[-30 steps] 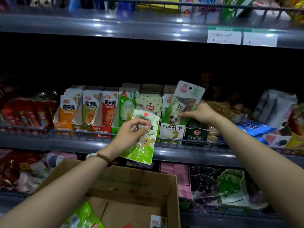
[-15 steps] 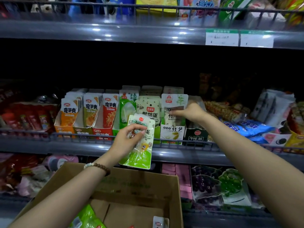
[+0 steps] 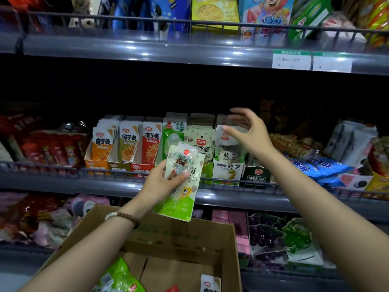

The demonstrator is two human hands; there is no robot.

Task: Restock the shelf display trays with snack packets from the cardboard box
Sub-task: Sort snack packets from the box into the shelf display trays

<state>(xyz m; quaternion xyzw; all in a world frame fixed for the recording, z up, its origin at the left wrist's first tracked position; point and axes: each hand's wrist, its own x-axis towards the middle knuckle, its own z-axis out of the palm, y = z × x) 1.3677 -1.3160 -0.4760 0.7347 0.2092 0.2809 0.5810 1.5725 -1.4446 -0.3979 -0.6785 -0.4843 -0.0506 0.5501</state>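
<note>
Green-and-white plastic snack packets (image 3: 183, 201), long axis near upright, are pinched in the left hand (image 3: 160, 184), just before the speckled white shelf packets (image 3: 200, 135). The right hand (image 3: 250, 133), with fingers (image 3: 237, 111) spread and empty, hovers further right, so the left is nearer.

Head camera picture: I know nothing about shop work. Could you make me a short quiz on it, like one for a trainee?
1. True or false: the box is empty.
2. What does the left hand hold? A. packets B. a price tag C. nothing
3. Fill in: the bracelet is on the ___ wrist.

Key: 1. False. 2. A. 3. Left.
</note>
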